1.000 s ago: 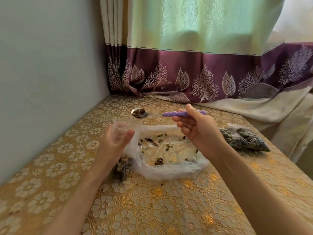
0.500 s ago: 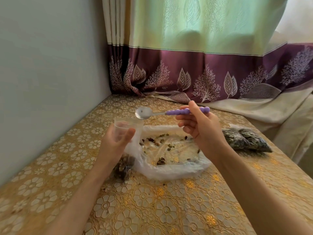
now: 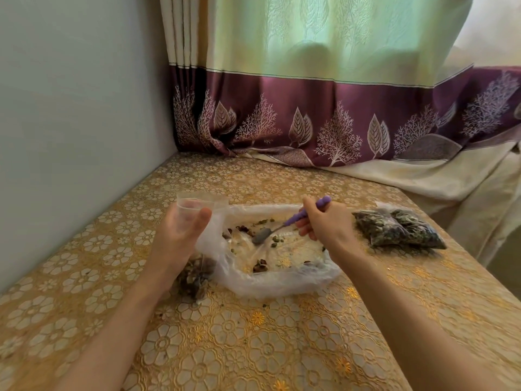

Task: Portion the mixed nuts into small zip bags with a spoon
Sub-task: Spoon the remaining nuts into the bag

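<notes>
Purple-handled spoon (image 3: 296, 220), gold floral tablecloth (image 3: 253, 348), purple-banded green curtain (image 3: 324, 94).

Small clear zip bag (image 3: 197, 210) held upright, mouth open, nuts at its bottom. Purple-handled spoon (image 3: 277, 228) tilted bowl-down among scattered mixed nuts (image 3: 260, 265).

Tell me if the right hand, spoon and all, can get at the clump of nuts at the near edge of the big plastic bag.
Probably yes. The right hand holds the spoon already down inside the big plastic bag, which lies open. The clump of nuts sits uncovered just nearer, with nothing between.
</notes>
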Demonstrator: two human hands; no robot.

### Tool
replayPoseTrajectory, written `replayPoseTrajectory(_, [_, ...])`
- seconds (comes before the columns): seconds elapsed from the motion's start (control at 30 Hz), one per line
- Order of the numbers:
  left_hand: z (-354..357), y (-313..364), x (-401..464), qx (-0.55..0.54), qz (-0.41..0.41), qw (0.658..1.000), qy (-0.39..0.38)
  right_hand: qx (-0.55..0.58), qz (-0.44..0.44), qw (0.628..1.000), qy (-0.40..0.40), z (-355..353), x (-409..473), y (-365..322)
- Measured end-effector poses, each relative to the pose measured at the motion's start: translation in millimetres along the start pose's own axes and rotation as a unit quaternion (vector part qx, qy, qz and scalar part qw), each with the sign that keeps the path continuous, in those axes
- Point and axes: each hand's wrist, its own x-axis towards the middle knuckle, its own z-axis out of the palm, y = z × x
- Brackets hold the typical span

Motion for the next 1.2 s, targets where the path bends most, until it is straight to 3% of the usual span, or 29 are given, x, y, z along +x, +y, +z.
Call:
replayPoseTrajectory(0.4, [-1.1,-3.3,-1.1,-0.004,-0.005,1.000,-0.005,0.126,0.112,0.981,-0.093,26.8,19.2,5.7])
replayPoseTrajectory(0.67, [-0.9,-6.9,1.2,-0.012,-0.011,1.000,0.007,0.191,0.138,0.968,-0.089,21.7,22.2,9.4])
replayPoseTrajectory(1.2, [0.0,-2.7,-0.1,-0.020,-0.003,1.000,0.000,0.121,0.045,0.982,-0.137,29.3,13.4,8.8])
